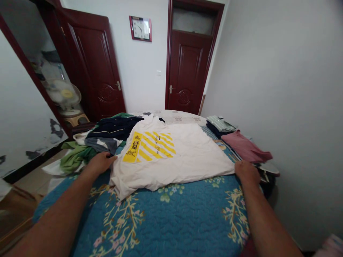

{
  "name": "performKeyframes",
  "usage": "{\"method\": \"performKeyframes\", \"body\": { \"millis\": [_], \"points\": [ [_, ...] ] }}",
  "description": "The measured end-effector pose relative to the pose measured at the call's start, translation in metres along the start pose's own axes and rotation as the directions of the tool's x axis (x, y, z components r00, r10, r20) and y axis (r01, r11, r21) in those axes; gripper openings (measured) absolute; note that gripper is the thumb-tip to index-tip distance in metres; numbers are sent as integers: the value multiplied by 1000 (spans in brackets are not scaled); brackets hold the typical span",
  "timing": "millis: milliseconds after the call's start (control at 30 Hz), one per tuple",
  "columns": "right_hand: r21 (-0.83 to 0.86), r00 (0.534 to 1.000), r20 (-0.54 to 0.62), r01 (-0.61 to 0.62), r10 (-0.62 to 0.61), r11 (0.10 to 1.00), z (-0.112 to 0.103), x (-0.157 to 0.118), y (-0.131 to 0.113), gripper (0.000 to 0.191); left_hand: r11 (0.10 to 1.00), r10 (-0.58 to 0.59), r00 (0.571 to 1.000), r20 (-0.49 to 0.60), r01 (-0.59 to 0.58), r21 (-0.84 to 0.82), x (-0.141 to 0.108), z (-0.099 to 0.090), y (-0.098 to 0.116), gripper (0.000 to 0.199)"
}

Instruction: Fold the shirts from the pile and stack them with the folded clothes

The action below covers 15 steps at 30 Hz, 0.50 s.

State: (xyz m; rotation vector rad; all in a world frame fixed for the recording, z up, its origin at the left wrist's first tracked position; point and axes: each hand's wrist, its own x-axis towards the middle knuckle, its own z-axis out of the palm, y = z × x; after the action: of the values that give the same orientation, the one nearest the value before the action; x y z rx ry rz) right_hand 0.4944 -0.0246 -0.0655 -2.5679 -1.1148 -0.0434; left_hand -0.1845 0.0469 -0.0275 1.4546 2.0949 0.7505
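Note:
A white T-shirt [193, 153] with a yellow striped print lies spread sideways over a blue floral quilted cover [171, 221]. My left hand [103, 162] is closed on the shirt's edge at the left, beside the print. At the right, my right hand [247, 171] pinches the shirt's near right corner. Between the hands the near edge is wavy, and a loose fold hangs toward me near my left hand.
Piled clothes, dark blue [115, 127] and green [76, 157], lie at the left. Folded clothes, including a pink one [246, 145] and a striped one [221, 124], are stacked at the right. A fan [63, 93] stands beyond the left doorway.

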Motion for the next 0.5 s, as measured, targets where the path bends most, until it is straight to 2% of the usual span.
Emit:
{"method": "performKeyframes", "body": {
  "millis": [133, 233, 333, 433, 500],
  "points": [
    [13, 1000, 16, -17, 17, 1000, -3, -5, -4, 49, 1000, 0, 1000, 23, 0, 20, 8, 12, 10, 27],
    [6, 999, 26, -18, 18, 1000, -5, -7, -6, 45, 991, 107, 994, 36, -109, 81, 11, 17, 13, 27],
    [-24, 999, 41, -22, 23, 999, -7, -9, -6, 44, 972, 209, 977, -30, -205, 113, 13, 21, 15, 30],
    [-50, 998, 36, -50, 52, 998, -9, -12, -6, 44, 981, 187, 979, -79, -182, 68, 13, 27, 18, 26],
    [-64, 997, 43, -65, 68, 996, -11, -14, -6, 45, 992, 124, 992, -38, -124, -12, 14, 31, 20, 27]
  ]
}}
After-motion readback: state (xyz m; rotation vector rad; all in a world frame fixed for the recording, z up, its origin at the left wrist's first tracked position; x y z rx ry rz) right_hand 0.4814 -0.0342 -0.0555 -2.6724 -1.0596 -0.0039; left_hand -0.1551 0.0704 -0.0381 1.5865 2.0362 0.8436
